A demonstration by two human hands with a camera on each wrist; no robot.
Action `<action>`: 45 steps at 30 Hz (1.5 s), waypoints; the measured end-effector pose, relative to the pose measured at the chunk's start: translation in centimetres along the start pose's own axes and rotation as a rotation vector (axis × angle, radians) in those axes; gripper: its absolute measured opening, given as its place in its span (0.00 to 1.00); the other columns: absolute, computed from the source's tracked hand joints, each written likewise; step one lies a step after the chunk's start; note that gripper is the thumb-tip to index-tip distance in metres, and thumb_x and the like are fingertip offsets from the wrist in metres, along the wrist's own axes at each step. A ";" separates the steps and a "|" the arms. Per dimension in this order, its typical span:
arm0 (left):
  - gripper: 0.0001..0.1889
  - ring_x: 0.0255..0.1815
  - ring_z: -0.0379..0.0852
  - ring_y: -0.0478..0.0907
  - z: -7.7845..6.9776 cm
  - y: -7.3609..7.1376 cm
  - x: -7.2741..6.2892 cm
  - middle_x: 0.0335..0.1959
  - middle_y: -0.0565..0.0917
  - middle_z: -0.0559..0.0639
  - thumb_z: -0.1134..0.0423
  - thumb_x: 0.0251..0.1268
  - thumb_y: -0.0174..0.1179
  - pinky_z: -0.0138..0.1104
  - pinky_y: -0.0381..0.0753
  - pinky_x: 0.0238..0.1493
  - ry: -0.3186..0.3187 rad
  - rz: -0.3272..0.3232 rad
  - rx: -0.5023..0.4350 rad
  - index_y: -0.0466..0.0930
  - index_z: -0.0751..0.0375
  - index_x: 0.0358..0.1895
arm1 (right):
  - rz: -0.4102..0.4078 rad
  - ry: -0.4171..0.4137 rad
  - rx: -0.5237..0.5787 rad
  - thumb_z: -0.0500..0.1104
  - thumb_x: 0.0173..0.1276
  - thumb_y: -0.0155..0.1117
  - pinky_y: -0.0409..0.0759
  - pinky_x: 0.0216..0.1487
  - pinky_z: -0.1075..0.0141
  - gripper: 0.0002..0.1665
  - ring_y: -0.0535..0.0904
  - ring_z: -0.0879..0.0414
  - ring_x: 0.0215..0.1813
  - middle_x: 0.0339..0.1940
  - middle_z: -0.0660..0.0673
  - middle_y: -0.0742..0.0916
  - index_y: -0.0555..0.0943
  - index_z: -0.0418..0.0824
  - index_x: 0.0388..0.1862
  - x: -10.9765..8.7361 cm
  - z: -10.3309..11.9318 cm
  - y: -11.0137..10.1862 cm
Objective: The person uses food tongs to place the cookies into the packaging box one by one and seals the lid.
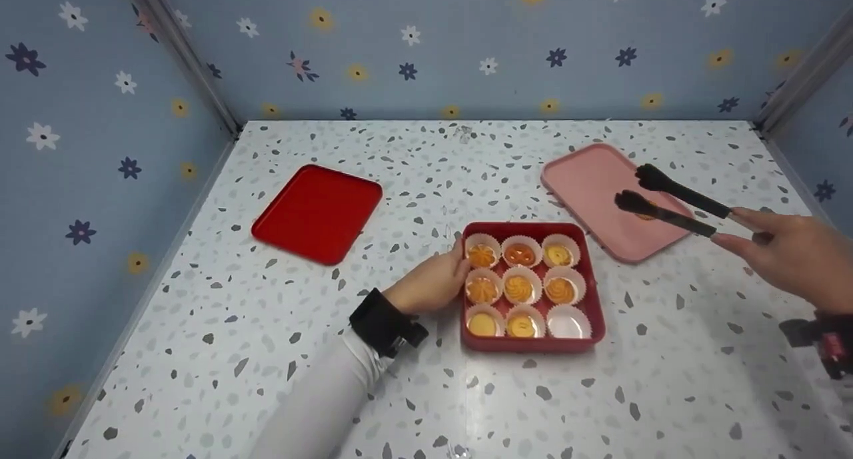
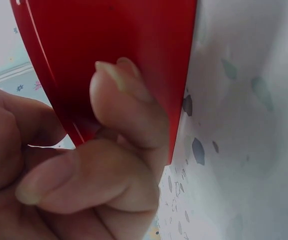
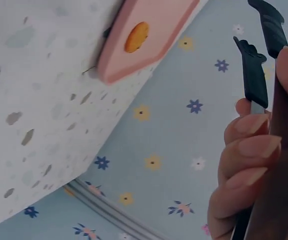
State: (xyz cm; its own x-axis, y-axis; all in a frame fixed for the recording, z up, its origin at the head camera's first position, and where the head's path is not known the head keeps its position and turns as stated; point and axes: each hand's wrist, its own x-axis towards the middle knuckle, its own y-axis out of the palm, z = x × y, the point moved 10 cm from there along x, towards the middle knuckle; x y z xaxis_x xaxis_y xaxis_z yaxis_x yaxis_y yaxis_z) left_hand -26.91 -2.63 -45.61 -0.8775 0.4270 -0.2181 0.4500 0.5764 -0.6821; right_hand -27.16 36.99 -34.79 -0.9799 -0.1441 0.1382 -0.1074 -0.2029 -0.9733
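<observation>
A red square box (image 1: 533, 346) holds several white paper cups in rows, most with a small cookie (image 1: 518, 288) in them; the front right paper cup (image 1: 568, 322) shows only its pale bottom. My left hand (image 1: 433, 279) grips the box's left side, its fingers curled against the outer wall (image 2: 149, 30) in the left wrist view. My right hand (image 1: 793, 252) holds black-tipped tongs (image 1: 680, 222), their arms spread apart with nothing between the tips. Below them lies a pink tray (image 1: 586, 179) with one cookie (image 3: 136, 37) on it, partly hidden by the tongs in the head view.
A red tray (image 1: 320, 212) lies at the back left of the speckled white table (image 1: 266, 352). Flower-patterned blue walls (image 1: 453, 46) enclose the table at the back and on both sides.
</observation>
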 end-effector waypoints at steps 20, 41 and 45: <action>0.32 0.28 0.46 0.74 0.4 0.2 -0.1 0.31 0.76 0.56 0.54 0.83 0.37 0.37 0.77 0.37 -0.028 0.021 -0.028 0.40 0.63 0.80 | 0.114 0.217 -0.016 0.68 0.70 0.55 0.66 0.18 0.58 0.47 0.77 0.33 0.39 0.55 0.19 0.76 0.74 0.26 0.62 0.7 -6.4 5.0; 0.31 0.40 0.46 0.78 0.4 0.1 0.0 0.43 0.81 0.59 0.53 0.83 0.36 0.37 0.76 0.50 -0.030 0.011 -0.017 0.42 0.62 0.80 | 0.169 0.286 -0.020 0.68 0.71 0.54 0.68 0.25 0.54 0.44 0.74 0.35 0.40 0.58 0.21 0.75 0.74 0.31 0.64 1.4 -6.0 4.6; 0.31 0.40 0.46 0.78 0.3 0.1 0.1 0.41 0.80 0.58 0.53 0.83 0.37 0.37 0.76 0.49 -0.026 0.015 -0.027 0.41 0.62 0.80 | 0.172 0.304 -0.042 0.67 0.71 0.55 0.68 0.26 0.54 0.43 0.74 0.36 0.39 0.58 0.21 0.76 0.74 0.30 0.64 1.6 -5.9 4.4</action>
State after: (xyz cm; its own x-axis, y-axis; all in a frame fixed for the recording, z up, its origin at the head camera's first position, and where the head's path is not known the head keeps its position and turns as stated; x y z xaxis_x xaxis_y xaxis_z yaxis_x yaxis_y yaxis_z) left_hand -26.98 -2.79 -45.90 -0.8746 0.4175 -0.2466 0.4671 0.5887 -0.6597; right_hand -30.16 41.57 -39.99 -0.9889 0.1231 -0.0831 0.0629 -0.1600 -0.9851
